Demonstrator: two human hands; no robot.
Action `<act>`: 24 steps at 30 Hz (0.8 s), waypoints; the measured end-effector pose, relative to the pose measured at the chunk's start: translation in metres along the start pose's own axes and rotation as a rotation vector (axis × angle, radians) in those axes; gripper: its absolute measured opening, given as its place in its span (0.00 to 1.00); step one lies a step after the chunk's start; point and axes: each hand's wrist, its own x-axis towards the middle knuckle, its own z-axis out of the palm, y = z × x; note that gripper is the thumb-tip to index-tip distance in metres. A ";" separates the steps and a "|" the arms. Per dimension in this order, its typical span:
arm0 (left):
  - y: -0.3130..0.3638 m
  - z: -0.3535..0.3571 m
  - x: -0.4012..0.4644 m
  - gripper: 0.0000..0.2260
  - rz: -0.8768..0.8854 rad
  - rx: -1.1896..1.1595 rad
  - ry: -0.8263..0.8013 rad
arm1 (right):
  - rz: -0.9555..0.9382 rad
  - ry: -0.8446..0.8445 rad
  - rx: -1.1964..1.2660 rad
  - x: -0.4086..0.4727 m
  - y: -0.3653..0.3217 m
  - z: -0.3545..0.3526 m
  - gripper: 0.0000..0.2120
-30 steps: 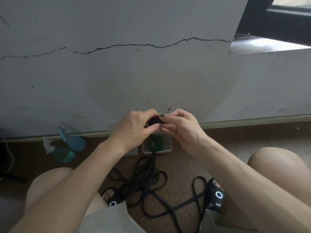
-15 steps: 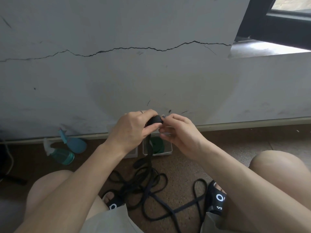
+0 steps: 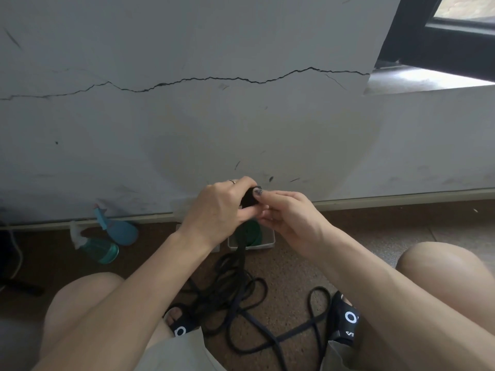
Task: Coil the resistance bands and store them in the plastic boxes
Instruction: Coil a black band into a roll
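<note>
A small tight roll of black resistance band (image 3: 248, 198) is held up between both hands in front of the wall. My left hand (image 3: 218, 210) grips the roll from the left, thumb underneath. My right hand (image 3: 288, 214) pinches it from the right with thumb and fingertips. The loose rest of the black band (image 3: 235, 293) hangs down from the roll and lies tangled on the floor between my feet. Behind my hands a clear plastic box (image 3: 269, 241) on the floor holds a coiled green band (image 3: 253, 231). A second plastic box (image 3: 215, 248) is mostly hidden behind my left wrist.
Two spray bottles lie by the wall at left: a teal one (image 3: 100, 249) and a blue one (image 3: 122, 228). My knees and black sandals (image 3: 345, 319) frame the brown floor. A cracked grey wall stands just ahead, with a window at top right.
Both hands stayed together on the black roll and shifted slightly while turning it. The hanging band has drawn a little straighter.
</note>
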 end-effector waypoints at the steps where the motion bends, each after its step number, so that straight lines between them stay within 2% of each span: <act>1: 0.001 0.001 0.000 0.12 -0.025 -0.016 0.005 | -0.001 -0.013 0.020 0.000 0.000 -0.001 0.11; 5: 0.003 0.005 0.001 0.12 -0.144 -0.111 0.024 | -0.015 -0.043 0.072 0.004 0.002 -0.003 0.13; 11: 0.003 0.004 0.002 0.09 -0.141 -0.134 -0.002 | 0.042 -0.039 0.117 0.005 0.003 -0.001 0.11; 16: -0.002 0.000 0.003 0.10 -0.005 0.068 -0.010 | 0.153 -0.086 0.171 0.005 0.000 -0.003 0.09; 19: -0.003 -0.002 0.003 0.16 0.061 0.191 -0.009 | 0.177 -0.068 0.202 0.005 0.002 -0.002 0.07; 21: -0.005 -0.003 0.003 0.15 0.078 0.215 -0.016 | 0.137 -0.045 0.202 0.005 0.004 -0.002 0.08; 24: -0.006 -0.003 0.003 0.10 0.104 0.262 -0.034 | -0.063 0.089 0.112 0.006 0.007 -0.001 0.08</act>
